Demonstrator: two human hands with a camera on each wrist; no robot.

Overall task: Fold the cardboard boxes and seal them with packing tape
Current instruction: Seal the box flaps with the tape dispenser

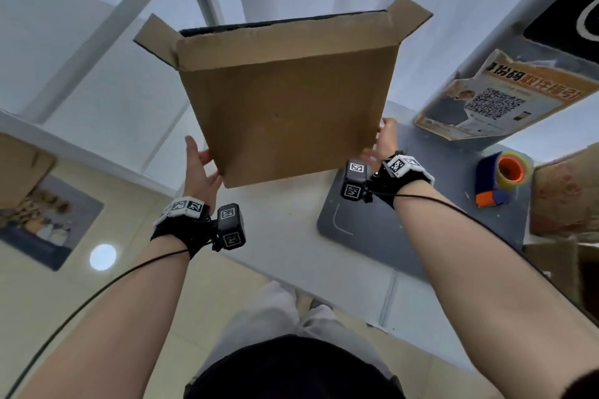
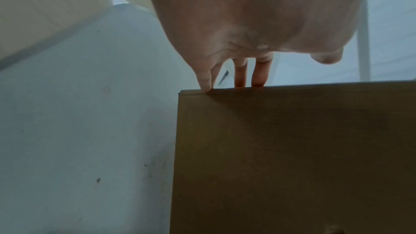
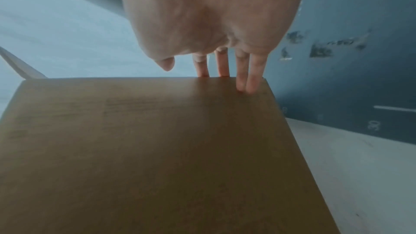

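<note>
A brown cardboard box (image 1: 285, 107) is held up over the white table (image 1: 291, 236), tilted, its far end unsealed with two side flaps splayed outward. My left hand (image 1: 202, 168) presses against the box's near left corner, thumb up; in the left wrist view its straight fingers (image 2: 241, 72) touch the edge of the box (image 2: 292, 149). My right hand (image 1: 382, 142) presses the near right side, and its straight fingers (image 3: 252, 77) lie on the box (image 3: 157, 149) at its corner. A blue and orange tape dispenser (image 1: 505, 175) lies to the right.
A dark grey mat (image 1: 421, 220) covers the table's right part under the dispenser. A poster with a QR code (image 1: 496, 100) leans behind it. More cardboard (image 1: 564, 197) stands at the right edge, another piece (image 1: 19, 165) at the far left. Beige floor lies below.
</note>
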